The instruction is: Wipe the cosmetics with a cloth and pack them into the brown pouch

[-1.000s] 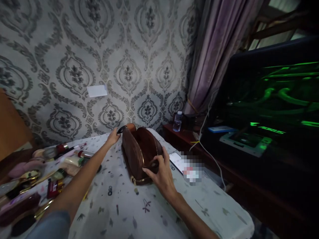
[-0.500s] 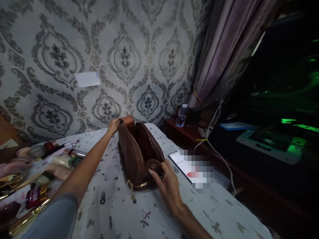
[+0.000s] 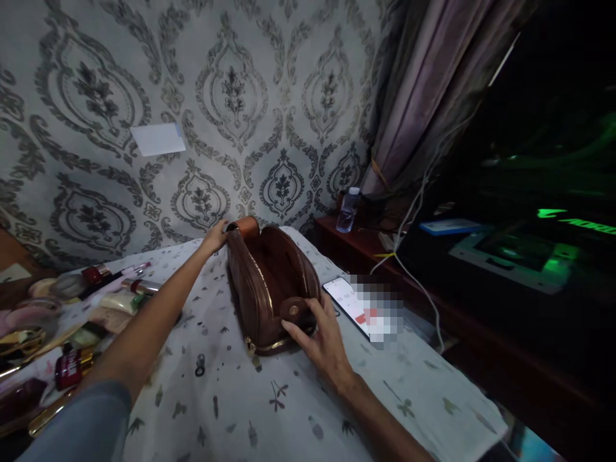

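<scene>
Flap [image 3: 294, 310] turned outward; gold-zipped brown bag [image 3: 244, 282] gapes; right grip [image 3: 323, 340] pinches flap; left grip [image 3: 214, 239]: hold unclear.

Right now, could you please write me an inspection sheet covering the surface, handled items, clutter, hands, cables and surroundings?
Surface: white patterned cloth.
Handled items: brown bag, open at the top, resting on the cloth.
Clutter: cosmetics heaped at the left; phone right of the bag, partly pixelated.
Hands: left hand at the bag's far end, grip unclear; right hand holds its near flap.
Cables: white cable hanging beside the cloth's right edge.
Surroundings: patterned wall; purplish curtain; capped bottle, upright.
</scene>
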The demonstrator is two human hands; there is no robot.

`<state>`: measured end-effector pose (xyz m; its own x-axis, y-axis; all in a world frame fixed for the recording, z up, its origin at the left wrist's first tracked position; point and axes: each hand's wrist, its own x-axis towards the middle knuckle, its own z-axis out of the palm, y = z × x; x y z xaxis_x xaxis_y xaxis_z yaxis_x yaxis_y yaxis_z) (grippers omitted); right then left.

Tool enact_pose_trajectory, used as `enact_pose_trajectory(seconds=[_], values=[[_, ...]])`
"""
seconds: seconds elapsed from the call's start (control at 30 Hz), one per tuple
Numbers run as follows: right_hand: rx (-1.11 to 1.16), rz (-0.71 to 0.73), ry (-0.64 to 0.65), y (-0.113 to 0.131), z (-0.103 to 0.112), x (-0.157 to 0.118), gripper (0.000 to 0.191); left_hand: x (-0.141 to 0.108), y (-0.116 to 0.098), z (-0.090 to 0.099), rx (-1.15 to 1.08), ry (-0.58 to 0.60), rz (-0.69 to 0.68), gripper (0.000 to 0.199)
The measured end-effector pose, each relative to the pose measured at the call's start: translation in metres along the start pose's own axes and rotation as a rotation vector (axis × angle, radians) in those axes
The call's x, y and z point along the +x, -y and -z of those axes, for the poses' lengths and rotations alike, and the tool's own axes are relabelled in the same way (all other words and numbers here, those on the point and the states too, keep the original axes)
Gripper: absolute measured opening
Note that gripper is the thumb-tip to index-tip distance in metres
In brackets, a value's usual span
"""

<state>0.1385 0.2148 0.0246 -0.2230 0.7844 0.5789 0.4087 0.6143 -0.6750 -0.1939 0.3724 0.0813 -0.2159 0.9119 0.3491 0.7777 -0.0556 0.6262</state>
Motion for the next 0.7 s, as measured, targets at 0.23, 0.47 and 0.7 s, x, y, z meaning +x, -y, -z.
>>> enact_pose_trajectory(seconds=[0.23, 0.47, 0.7], values=[[-0.055, 0.004, 0.014, -0.009, -0.006, -0.001, 0.065, -0.073, -0.038, 0.030, 0.047, -0.001, -0.457, 0.060], [-0.121, 0.171, -0.071, -0.010, -0.002, -0.001, 0.059, -0.223, -0.037, 0.048, 0.028, 0.061, -0.385, 0.049], [-0.098, 0.522, -0.120, 0.040, -0.012, -0.008, 0.031, -0.340, 0.004, 0.096, 0.457, 0.112, -0.292, 0.040]])
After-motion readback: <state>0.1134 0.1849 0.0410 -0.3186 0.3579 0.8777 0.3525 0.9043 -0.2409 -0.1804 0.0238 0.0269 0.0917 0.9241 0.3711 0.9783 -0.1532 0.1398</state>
